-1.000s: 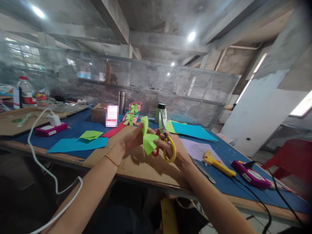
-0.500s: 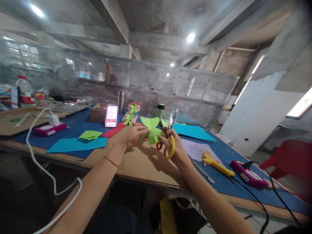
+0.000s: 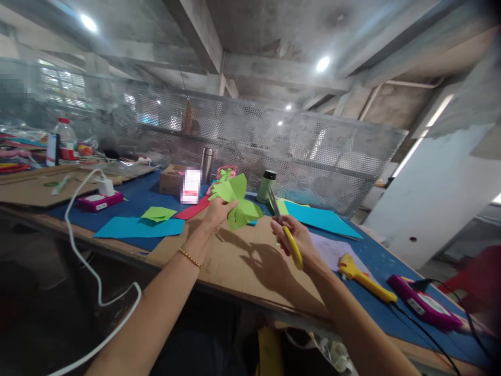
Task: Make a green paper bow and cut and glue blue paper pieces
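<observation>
My left hand (image 3: 219,213) pinches a bright green paper flower (image 3: 241,206) by one side, lifted above the brown cardboard sheet (image 3: 219,256). In my right hand (image 3: 295,235) are scissors (image 3: 290,237) with yellow and red handles, their blades pointing up and away from me. The flower and the scissors are apart. Beyond the flower, smaller green paper shapes and pink pieces (image 3: 230,172) are partly hidden behind it. A folded green paper (image 3: 158,213) lies on a blue paper strip (image 3: 136,227) to the left.
A yellow hot glue gun (image 3: 364,279) and a purple power strip (image 3: 425,303) with black cords lie at right. Blue sheets (image 3: 321,218) and lilac paper (image 3: 332,250) are nearby. A green bottle (image 3: 267,185), steel flask (image 3: 207,164) and cardboard box (image 3: 170,180) stand behind.
My right hand has let go of the green paper flower and moved right with the scissors. My left hand has turned and tilted the flower. The view has shifted slightly left.
</observation>
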### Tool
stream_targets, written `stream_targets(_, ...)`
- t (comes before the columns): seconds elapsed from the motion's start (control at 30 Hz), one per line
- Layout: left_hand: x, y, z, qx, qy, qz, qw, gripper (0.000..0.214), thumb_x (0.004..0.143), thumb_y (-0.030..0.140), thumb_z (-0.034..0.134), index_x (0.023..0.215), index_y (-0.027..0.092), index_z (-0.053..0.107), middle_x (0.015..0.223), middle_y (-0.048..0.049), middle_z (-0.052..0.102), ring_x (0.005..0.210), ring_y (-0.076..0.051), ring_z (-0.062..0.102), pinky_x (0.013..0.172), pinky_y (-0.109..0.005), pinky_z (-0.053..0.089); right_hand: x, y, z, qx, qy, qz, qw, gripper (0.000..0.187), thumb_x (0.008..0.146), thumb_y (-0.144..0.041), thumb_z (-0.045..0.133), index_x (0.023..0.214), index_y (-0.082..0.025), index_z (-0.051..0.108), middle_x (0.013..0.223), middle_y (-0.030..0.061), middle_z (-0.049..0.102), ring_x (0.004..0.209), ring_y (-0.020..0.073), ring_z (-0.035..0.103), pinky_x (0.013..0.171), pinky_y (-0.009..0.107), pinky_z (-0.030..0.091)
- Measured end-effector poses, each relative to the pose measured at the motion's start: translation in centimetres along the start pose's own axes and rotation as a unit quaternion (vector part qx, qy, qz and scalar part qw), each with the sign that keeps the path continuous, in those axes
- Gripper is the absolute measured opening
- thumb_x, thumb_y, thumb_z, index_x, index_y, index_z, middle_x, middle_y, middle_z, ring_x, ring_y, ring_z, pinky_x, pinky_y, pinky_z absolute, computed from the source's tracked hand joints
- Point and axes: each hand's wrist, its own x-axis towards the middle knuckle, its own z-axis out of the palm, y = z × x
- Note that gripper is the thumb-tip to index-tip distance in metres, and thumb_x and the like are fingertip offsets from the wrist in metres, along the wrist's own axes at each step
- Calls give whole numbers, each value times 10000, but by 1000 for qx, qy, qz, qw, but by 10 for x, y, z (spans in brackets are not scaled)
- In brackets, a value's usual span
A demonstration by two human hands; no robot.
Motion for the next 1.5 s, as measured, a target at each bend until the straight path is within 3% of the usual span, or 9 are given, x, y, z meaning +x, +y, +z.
stream_targets(0.13,11,0,-8,-7,91,42,995,381,566,393,895,781,114,750,833,-86,763,786,-215,688,726,-305,547,-8,-5,-23,-88,-51,5,995,472,765,-621,723,923,-186,629,653,-22,545,466,88,440,380,214,317)
stream_targets(0.23,12,1,-9,-32,116,61,991,365,597,391,871,809,119,751,886,-86,767,804,-206,690,738,-295,547,-13,-2,-26,-93,-112,12,989,487,790,-640,689,963,-188,639,680,-10,564,491,105,483,381,212,342)
stream_targets(0.37,8,2,-5,-15,101,49,994,360,590,386,873,790,114,749,826,-84,756,785,-207,686,719,-290,543,-9,7,-15,-84,-135,-13,987,460,808,-624,685,945,-185,652,673,-10,557,510,101,496,408,203,349)
stream_targets(0.53,3,3,-3,7,83,47,995,399,568,424,888,765,104,753,792,-87,749,778,-218,681,721,-299,538,-4,3,-2,-104,-118,-33,987,433,789,-607,715,856,-185,644,600,-22,523,485,100,450,403,210,308)
stream_targets(0.83,6,-3,-6,13,70,38,997,341,627,407,865,752,110,753,755,-85,736,775,-226,683,703,-301,538,-9,-11,-6,-43,-120,-28,991,429,761,-616,737,843,-203,653,592,-24,528,499,117,469,431,227,344)
stream_targets(1.13,2,2,-3,12,66,35,997,400,582,433,888,762,101,758,757,-86,744,767,-223,680,722,-313,543,-8,-9,-3,-34,-138,-23,990,443,777,-629,718,861,-202,639,547,-61,441,426,81,377,391,218,275)
stream_targets(1.5,1,5,-2,21,75,42,996,406,568,428,902,767,107,754,798,-90,748,741,-211,669,701,-309,520,-6,-7,-4,-43,-134,-11,990,456,772,-634,725,864,-192,660,506,-69,443,388,75,368,369,210,247)
